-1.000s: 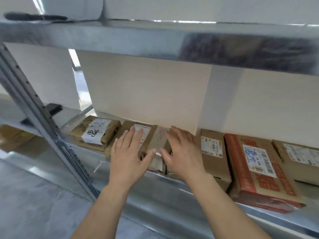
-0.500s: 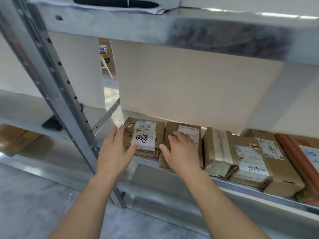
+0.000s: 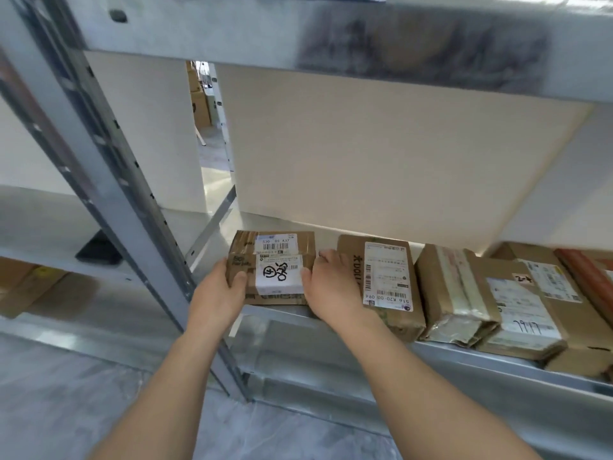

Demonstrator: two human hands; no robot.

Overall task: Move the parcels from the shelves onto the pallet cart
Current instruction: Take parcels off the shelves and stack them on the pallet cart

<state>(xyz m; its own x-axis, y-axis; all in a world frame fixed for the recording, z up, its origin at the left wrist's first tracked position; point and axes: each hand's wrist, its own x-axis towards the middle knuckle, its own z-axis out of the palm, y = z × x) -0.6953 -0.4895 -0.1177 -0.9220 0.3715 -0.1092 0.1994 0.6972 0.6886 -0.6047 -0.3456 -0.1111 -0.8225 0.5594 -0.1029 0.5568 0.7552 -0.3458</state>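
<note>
Left hand (image 3: 217,293) and right hand (image 3: 331,290) have moved to grip the small parcel (image 3: 278,277).

The left parcel (image 3: 243,250) has two white labels. The far label (image 3: 274,244) reads "530 05 A37" above a barcode, the first number unsure. The near label (image 3: 280,274) carries a black handwritten scrawl that cannot be made out. The box (image 3: 351,254) to its right has "DOLL" printed on the cardboard, and its long label (image 3: 386,277) reads "516 K20-00 094" upside down. On the right parcel (image 3: 501,270), a sticker (image 3: 524,313) has what looks like "7917" handwritten, and a small tag (image 3: 521,278) starts "2-". The other print is too small to read.
</note>
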